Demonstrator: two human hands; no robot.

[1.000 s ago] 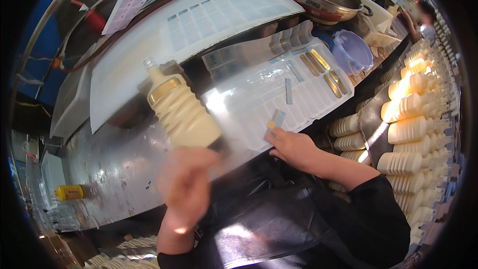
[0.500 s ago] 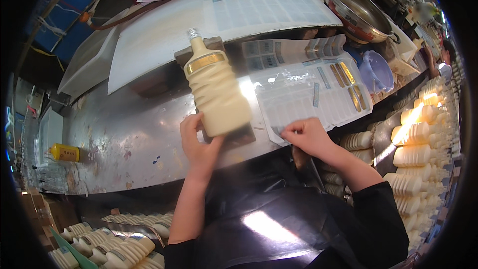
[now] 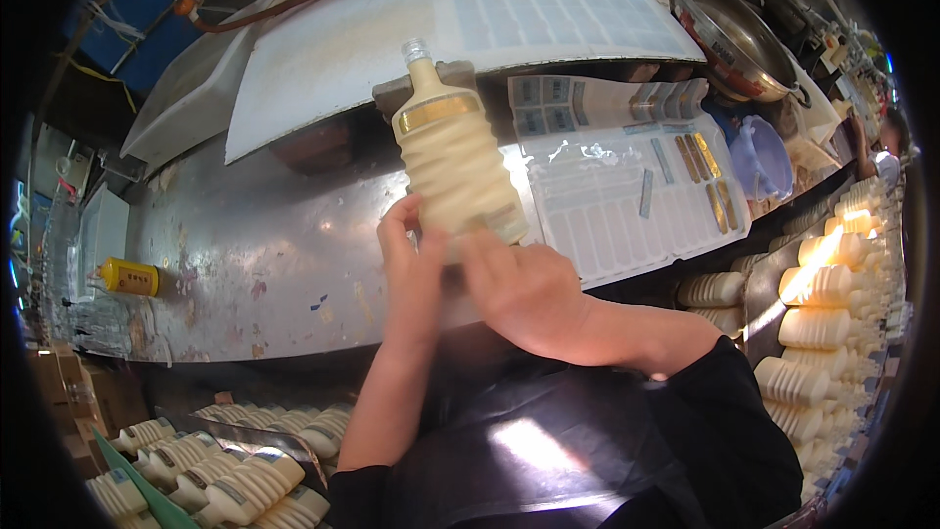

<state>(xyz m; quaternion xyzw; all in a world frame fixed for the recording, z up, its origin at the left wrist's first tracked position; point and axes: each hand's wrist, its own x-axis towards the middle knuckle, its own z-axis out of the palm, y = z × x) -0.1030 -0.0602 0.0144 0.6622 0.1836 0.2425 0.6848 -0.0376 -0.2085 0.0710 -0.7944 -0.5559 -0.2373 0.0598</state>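
A cream bottle (image 3: 457, 162) with rippled sides, a gold band and a clear threaded neck rests tilted, neck away from me, against a dark block (image 3: 392, 95) on the metal table. My left hand (image 3: 409, 250) grips its lower left side, thumb near the base. Across the bottle's lower front lies my right hand (image 3: 519, 279), its fingers closed and slightly blurred. A greyish translucent label (image 3: 504, 223) shows on the bottle just beyond those fingertips. Right of the bottle is a clear plastic sheet (image 3: 597, 250) bearing gold strips (image 3: 720, 206) and blue-grey strips.
A white board (image 3: 343, 69) spans the back. A metal pan (image 3: 734, 34) and a lilac bucket (image 3: 762, 157) stand at the right. A yellow squeeze bottle (image 3: 129, 277) lies at the left. Rows of cream bottles (image 3: 818, 328) fill racks at right and lower left (image 3: 257, 485).
My right hand has moved left from the plastic sheet's near corner to the bottle's lower front, where a label now shows. My left hand stays at the bottle. The view has shifted slightly.
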